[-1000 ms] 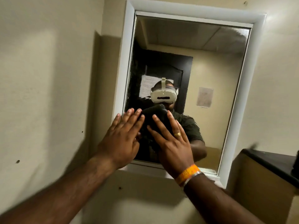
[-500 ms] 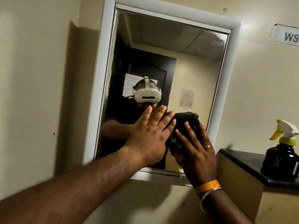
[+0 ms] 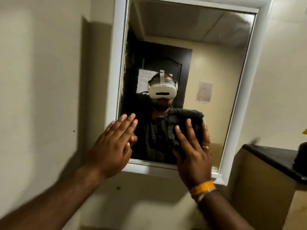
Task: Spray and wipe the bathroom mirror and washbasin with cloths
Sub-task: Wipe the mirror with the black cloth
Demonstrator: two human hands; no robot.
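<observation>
A white-framed mirror [image 3: 207, 52] hangs on the beige wall ahead. My right hand [image 3: 192, 151] lies flat over a dark cloth [image 3: 186, 120] and presses it against the lower middle of the glass. Above the fingers the cloth bulges out. My left hand [image 3: 113, 143] rests flat on the mirror's lower left corner with its fingers straight and together, partly over the frame, and it holds nothing. The washbasin is out of view.
A dark-topped ledge [image 3: 272, 156] on a tan wall juts out at the right, just below the mirror's corner. On it stands a black bottle [image 3: 300, 155], cut off by the frame edge. Bare beige wall fills the left.
My right hand has slid the cloth back towards the mirror's middle. My left hand has moved away from it to the lower left corner. The view shifted left, so the spray bottle is mostly cut off.
</observation>
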